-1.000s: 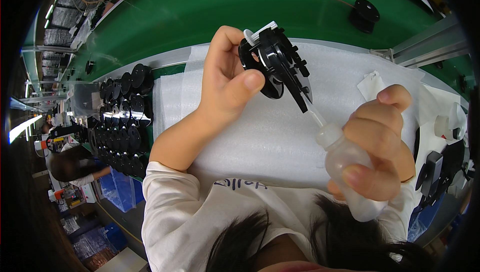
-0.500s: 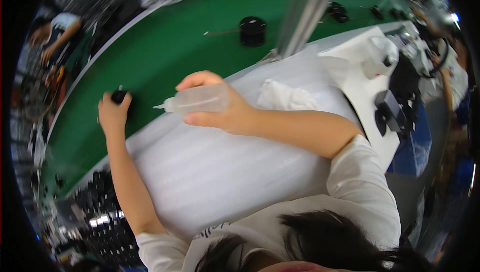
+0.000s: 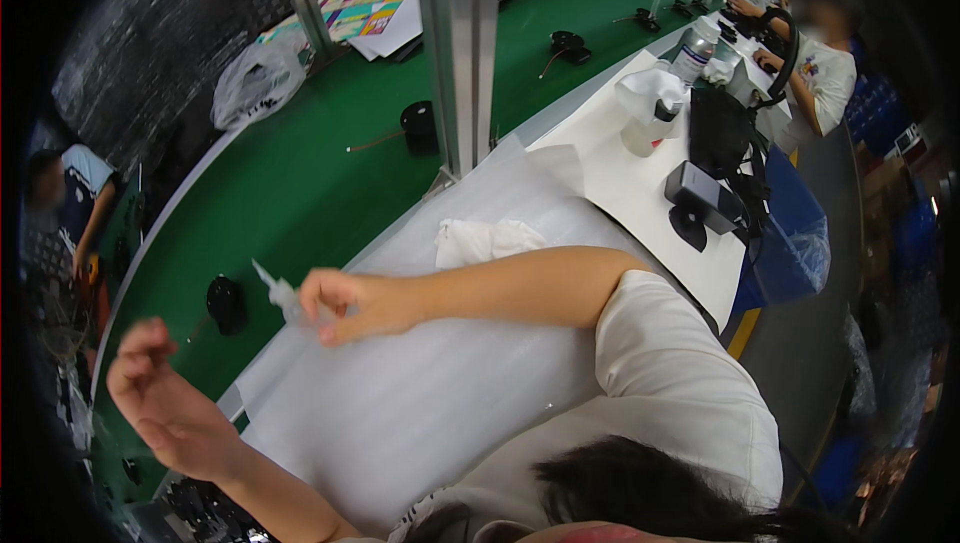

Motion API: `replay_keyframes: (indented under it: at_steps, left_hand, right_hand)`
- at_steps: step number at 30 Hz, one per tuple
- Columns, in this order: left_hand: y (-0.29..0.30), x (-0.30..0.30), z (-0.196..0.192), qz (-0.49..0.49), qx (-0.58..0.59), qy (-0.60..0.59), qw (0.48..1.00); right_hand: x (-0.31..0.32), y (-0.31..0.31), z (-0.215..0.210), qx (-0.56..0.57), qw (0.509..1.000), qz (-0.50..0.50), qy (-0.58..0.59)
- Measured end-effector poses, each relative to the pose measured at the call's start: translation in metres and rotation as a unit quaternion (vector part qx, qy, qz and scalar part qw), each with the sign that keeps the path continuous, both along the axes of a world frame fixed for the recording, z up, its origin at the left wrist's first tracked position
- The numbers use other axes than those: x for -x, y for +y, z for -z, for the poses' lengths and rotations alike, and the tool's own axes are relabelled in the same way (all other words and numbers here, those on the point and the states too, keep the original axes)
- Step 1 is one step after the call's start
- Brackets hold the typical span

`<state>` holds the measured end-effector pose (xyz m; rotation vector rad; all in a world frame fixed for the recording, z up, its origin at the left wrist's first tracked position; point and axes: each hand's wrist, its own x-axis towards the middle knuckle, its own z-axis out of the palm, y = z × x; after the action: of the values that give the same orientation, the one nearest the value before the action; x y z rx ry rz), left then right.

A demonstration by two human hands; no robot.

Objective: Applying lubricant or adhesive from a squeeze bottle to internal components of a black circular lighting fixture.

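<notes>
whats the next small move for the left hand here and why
Probably reach the left hand down to the black parts at the near edge and pick one up. It hangs open and holds nothing, while the right hand already grips the squeeze bottle, nozzle out over the white foam sheet.

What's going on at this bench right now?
A person at a white foam-covered bench holds a small clear squeeze bottle in the right hand, nozzle pointing left. The left hand is open and empty, raised near a black round part lying on the green conveyor.
</notes>
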<state>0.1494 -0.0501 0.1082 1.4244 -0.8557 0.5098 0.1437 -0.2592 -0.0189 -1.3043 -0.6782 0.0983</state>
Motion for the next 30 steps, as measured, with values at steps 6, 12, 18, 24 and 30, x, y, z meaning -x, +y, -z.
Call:
replay_keyframes:
  at_steps: [6, 12, 18, 24, 30]
  left_hand:
    - [0.014, -0.054, 0.061, -0.186, 0.064, 0.044, 0.980]
    - [0.010, -0.075, 0.120, -0.294, 0.032, 0.145, 0.944]
    - [0.024, -0.096, 0.148, -0.219, 0.048, 0.127, 0.966]
    - [0.008, -0.083, 0.137, -0.281, -0.074, 0.022, 0.956]
    - [0.005, -0.078, 0.134, -0.293, -0.086, 0.015, 0.952]
  right_hand:
    - [0.022, -0.006, -0.015, 0.136, 0.990, -0.022, 0.029]
    - [0.025, -0.005, -0.023, 0.156, 0.986, -0.037, -0.048]
    - [0.068, -0.038, -0.126, -0.168, 0.946, -0.003, -0.278]
    - [0.104, -0.067, -0.132, -0.208, 0.916, 0.014, -0.342]
    - [0.093, -0.062, -0.127, -0.234, 0.917, 0.001, -0.323]
